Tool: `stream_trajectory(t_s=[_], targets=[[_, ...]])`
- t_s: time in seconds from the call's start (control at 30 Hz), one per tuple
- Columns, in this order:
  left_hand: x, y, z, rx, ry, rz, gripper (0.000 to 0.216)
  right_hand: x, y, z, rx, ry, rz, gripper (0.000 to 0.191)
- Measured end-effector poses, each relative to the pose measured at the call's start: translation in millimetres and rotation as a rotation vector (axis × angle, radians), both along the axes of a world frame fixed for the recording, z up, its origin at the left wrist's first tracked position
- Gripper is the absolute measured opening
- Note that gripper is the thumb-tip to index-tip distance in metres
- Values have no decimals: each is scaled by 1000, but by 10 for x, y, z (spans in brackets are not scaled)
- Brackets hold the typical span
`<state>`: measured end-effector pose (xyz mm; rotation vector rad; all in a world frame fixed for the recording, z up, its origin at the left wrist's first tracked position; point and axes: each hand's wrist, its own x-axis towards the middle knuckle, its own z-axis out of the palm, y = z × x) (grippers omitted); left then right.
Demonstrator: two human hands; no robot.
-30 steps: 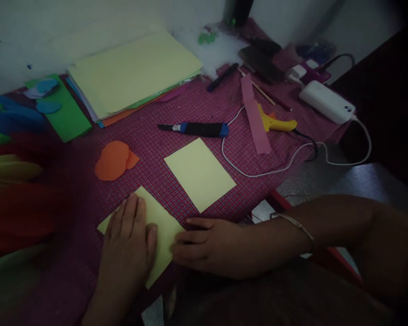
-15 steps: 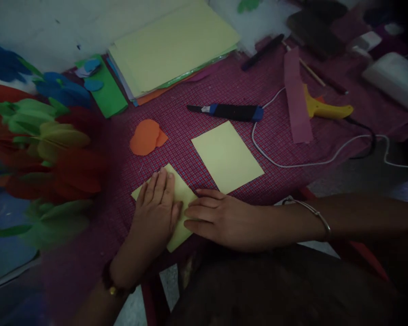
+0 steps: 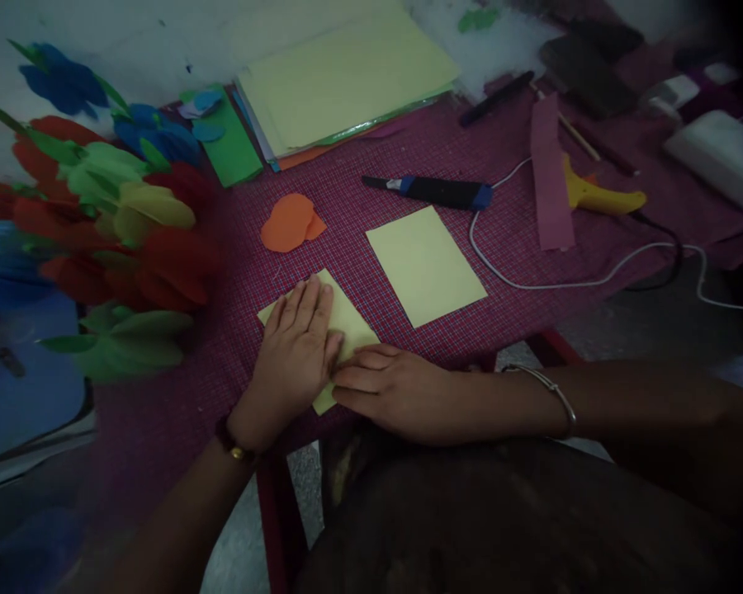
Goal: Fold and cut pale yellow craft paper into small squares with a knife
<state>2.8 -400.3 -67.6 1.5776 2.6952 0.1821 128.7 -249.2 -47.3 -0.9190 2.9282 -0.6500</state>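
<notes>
A pale yellow sheet of paper [image 3: 348, 318] lies at the near edge of the cloth-covered table. My left hand [image 3: 297, 342] rests flat on it, fingers stretched out toward the far side. Over the sheet's near right part lies my right hand [image 3: 393, 389], its fingers extended and pointing left toward my left thumb. Both hands cover much of the sheet, so I cannot tell whether it is folded. Just beyond my right hand lies a second yellow sheet [image 3: 427, 266], untouched. Orange paper cutouts [image 3: 290, 223] sit past my left fingertips.
Behind are a blue-and-black cutter [image 3: 439, 192], a stack of yellow paper [image 3: 352, 78] and green paper [image 3: 228, 142]. Paper flowers [image 3: 124, 223] crowd the left. At right lie a pink paper strip [image 3: 552, 177], a yellow tool [image 3: 600, 196] and a white cable [image 3: 538, 286].
The camera view has shifted, so the table things appear farther right and mostly higher. Both hands stay on the same sheet, and my right fingertips now appear nearer my left thumb.
</notes>
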Motion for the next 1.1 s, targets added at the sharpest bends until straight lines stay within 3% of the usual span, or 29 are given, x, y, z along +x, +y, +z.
stream_trajectory(t_s=[0.23, 0.43, 0.67, 0.8, 0.9, 1.0, 1.1], targets=[[18, -6, 16, -12, 44, -24, 71, 380, 164, -127, 34, 64, -10, 38], [46, -17, 34, 8, 154, -34, 64, 407, 162, -37, 69, 66, -117, 37], [207, -89, 128, 58, 307, -380, 37, 334, 168, -50, 75, 130, -176, 32], [189, -275, 0, 18, 320, -441, 54, 358, 156, -136, 69, 185, -174, 31], [174, -453, -64, 5, 321, -452, 68, 347, 194, -92, 28, 172, -159, 30], [128, -532, -19, 16, 271, -472, 69, 188, 497, 96, -83, 121, -125, 27], [-17, -317, 115, 30, 142, -394, 56, -139, 1094, 292, -125, 182, -458, 27]])
